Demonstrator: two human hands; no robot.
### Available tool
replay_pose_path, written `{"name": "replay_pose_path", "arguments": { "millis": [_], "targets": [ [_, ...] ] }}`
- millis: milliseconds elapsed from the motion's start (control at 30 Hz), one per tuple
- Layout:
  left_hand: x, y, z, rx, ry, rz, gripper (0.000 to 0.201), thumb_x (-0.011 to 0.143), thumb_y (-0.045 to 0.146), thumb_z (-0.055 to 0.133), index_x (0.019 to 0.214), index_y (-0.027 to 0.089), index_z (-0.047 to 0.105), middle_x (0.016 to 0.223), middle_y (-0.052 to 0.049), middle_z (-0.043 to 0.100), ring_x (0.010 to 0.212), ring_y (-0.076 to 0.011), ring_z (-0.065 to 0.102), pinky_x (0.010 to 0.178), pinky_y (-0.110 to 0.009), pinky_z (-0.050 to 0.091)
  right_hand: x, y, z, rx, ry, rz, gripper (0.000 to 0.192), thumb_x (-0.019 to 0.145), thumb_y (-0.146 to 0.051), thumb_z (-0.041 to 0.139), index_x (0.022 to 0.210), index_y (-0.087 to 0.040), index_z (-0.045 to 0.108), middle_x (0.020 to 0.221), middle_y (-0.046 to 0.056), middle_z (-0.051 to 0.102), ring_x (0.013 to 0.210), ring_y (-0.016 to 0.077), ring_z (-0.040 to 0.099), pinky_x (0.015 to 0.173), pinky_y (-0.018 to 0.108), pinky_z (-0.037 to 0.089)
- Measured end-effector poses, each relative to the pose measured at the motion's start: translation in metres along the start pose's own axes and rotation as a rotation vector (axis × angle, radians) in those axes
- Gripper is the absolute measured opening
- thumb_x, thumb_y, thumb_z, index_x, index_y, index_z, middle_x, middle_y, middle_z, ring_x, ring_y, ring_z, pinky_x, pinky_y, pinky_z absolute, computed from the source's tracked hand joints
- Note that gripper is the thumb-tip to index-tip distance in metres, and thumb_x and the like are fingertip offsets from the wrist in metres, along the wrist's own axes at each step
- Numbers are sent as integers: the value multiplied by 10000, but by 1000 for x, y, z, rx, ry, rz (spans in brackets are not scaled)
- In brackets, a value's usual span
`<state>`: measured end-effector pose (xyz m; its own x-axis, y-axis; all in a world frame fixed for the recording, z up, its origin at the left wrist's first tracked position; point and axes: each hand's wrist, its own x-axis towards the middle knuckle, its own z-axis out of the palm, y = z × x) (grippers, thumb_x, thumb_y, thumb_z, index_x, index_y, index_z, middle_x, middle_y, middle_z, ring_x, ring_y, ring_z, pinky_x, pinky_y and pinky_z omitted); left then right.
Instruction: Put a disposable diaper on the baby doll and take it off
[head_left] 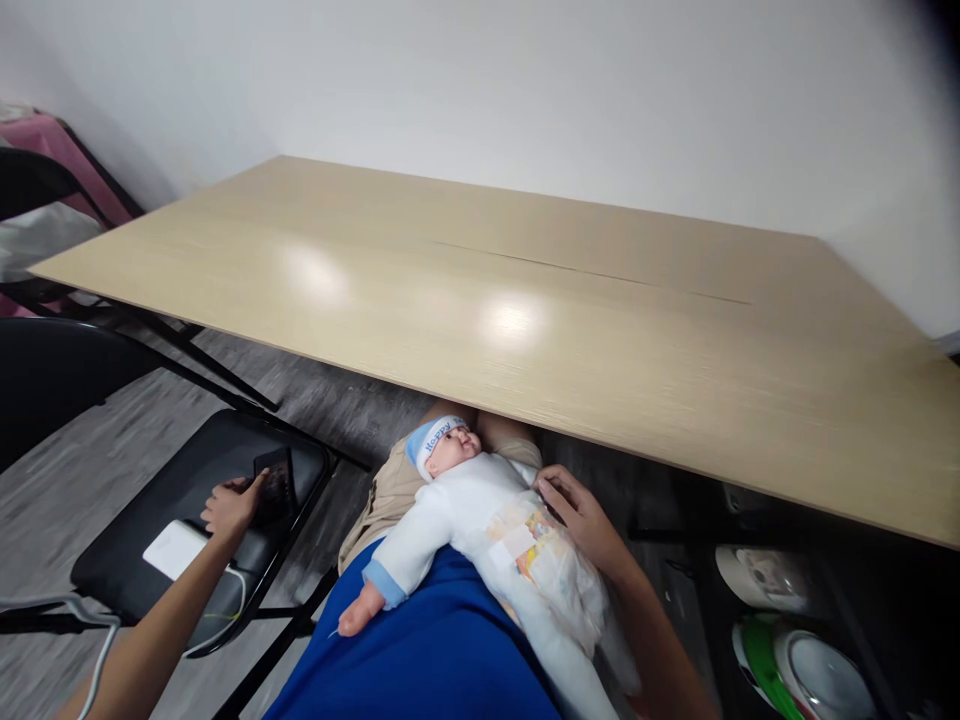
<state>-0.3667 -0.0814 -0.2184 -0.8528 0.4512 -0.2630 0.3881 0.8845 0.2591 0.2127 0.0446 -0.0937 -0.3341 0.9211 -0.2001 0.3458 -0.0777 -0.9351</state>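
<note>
pale wood table [525, 300], white wall, left hand [229, 505] open on phone [274, 485], right hand [581, 515] open against doll [487, 520]

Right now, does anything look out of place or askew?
The baby doll lies slantwise across the lap, diaper loose, right hand resting on it. Left hand touches a phone on the black chair.

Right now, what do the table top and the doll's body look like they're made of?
Table top: probably pale wood-grain laminate, smooth and semi-glossy, with lamp glare on it. Doll: white body looks like soft plush fabric; its face and hand look like smooth vinyl.
</note>
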Motion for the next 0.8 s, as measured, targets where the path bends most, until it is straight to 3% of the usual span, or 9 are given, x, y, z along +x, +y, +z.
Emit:
{"name": "replay_pose_path", "arguments": {
  "millis": [100,200,233,300,367,433,500,633,800],
  "targets": [
    [-31,31,0,-134,-3,108,659,998,660,401,1377,138,535,1453,-254,583,1412,-485,477,1149,-649,431,-7,2,-12,-80,14,40,559,958,-788,637,1021,-238,707,1018,52,724,1004,258,666,938,382,526],
    [-84,79,-6,-280,-159,409,461,1003,562,524,1276,205,624,1298,-105,719,1216,-302,656,1099,-410,528,-16,-3,-23,-121,-97,107,568,962,-776,638,1078,-236,773,1080,80,786,1078,302,704,979,423,544],
    [-107,98,-13,-336,-230,543,421,1008,568,556,1225,221,653,1263,-81,735,1183,-274,670,1078,-371,539,-20,-6,-26,-133,-132,126,561,963,-758,651,1109,-236,794,1111,91,802,1100,318,714,987,436,547],
    [-156,139,-32,-494,-413,932,379,1055,547,589,1212,216,685,1259,-98,732,1214,-279,654,1106,-401,515,-24,-13,-29,-163,-151,151,537,953,-718,695,1149,-235,824,1163,109,820,1130,348,729,998,461,550],
    [-203,180,-55,-565,-535,1229,318,1089,485,602,1267,235,686,1340,-102,712,1285,-277,621,1155,-428,475,-26,-18,-29,-195,-136,162,511,932,-684,740,1154,-235,842,1183,117,828,1136,367,739,1005,477,550],
    [-238,218,-72,-579,-662,1462,323,1104,441,610,1354,243,662,1423,-107,684,1370,-269,580,1226,-438,415,-25,-21,-29,-204,-139,155,500,930,-676,741,1136,-233,848,1164,110,836,1121,366,749,991,471,559],
    [-260,247,-77,-508,-777,1632,339,1102,436,629,1380,246,670,1407,-105,698,1338,-259,603,1224,-427,402,-22,-19,-29,-189,-164,134,501,949,-682,712,1103,-224,843,1116,94,842,1082,347,757,953,444,571],
    [-275,275,-58,-374,-946,1812,361,1075,489,671,1312,221,723,1297,-114,750,1220,-265,641,1108,-395,469,-19,-10,-31,-161,-167,83,493,968,-673,689,1028,-205,833,1030,79,847,1012,317,760,896,407,569],
    [-279,268,-36,-377,-943,1808,340,1043,505,722,1238,227,748,1312,-101,742,1219,-264,627,1127,-406,439,-21,-1,-33,-160,-129,63,500,955,-675,710,1064,-209,853,1064,98,853,1036,336,766,936,439,556]
  ]
}}
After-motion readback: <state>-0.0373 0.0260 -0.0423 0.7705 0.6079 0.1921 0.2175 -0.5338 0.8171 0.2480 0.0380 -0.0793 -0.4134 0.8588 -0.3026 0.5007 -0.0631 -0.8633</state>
